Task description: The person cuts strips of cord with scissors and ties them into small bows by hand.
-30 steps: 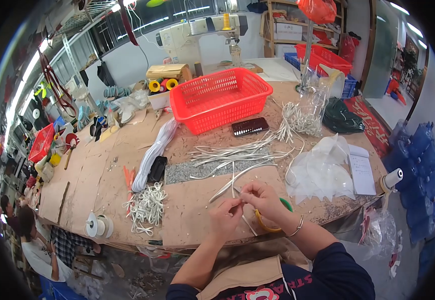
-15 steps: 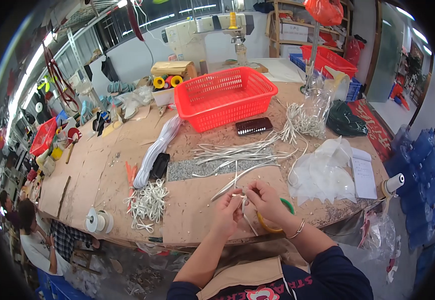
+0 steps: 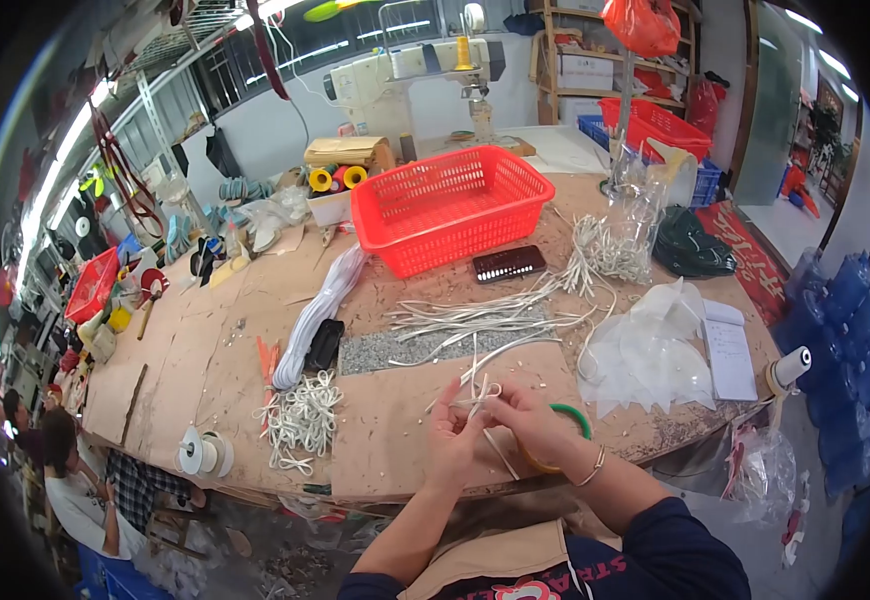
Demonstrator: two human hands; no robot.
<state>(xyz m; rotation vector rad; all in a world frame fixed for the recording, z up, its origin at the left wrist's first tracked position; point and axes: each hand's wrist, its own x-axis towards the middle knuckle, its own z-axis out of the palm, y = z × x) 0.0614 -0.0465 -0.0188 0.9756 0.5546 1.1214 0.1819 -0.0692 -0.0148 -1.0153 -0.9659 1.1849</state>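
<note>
Near the table's front edge, my left hand [image 3: 450,428] and my right hand [image 3: 523,418] meet around a white cord [image 3: 479,390], fingers closed on it. The cord forms small loops above my fingertips, and one end hangs down below them. Just behind lie loose white cord lengths [image 3: 475,325], spread over a grey speckled strip [image 3: 360,353]. A ring with green and yellow parts [image 3: 575,412] lies by my right wrist, partly hidden behind it. Left of my hands sits a pile of looped white cords [image 3: 303,415].
A red plastic basket [image 3: 455,215] stands at the back, with a dark phone [image 3: 509,264] before it. To the right are translucent sheets [image 3: 647,350] and a notebook [image 3: 730,350]. A white spool [image 3: 200,453] is at the front left. Another person [image 3: 80,480] sits at far left.
My fingers have shifted on the cord, and small loops now stand above them. The left hand has opened out somewhat from its tighter pinch. The view has tilted slightly.
</note>
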